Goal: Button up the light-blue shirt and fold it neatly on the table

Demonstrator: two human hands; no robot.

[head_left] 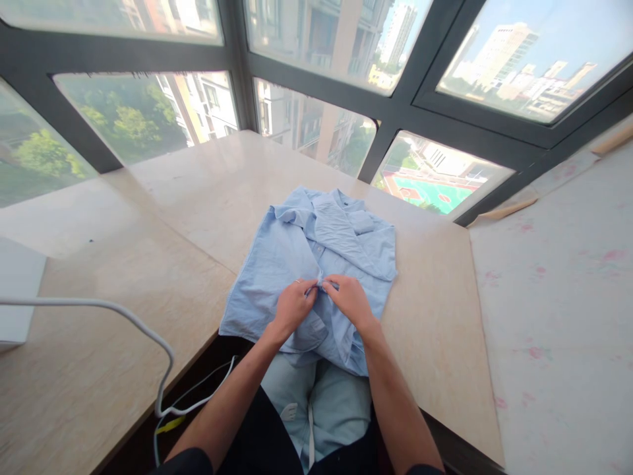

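A light blue button-up shirt (270,270) lies front up on the stone-look window ledge, its collar toward the window and its hem hanging over the near edge. One sleeve is folded across the chest. At the middle of the front opening, my left hand (295,303) pinches the fabric between thumb and fingers. Close beside it, almost touching, my right hand (349,298) pinches the placket from the other side. Just above the fingertips a button (320,249) shows on the placket. Whatever lies right between the fingertips is too small to make out.
The beige ledge (435,316) runs to dark-framed windows at the back. A white cable (133,318) curves over the left side, near a white box (17,284). On the right stands a wall with peeling floral paper (554,297). My knees are under the ledge's near edge.
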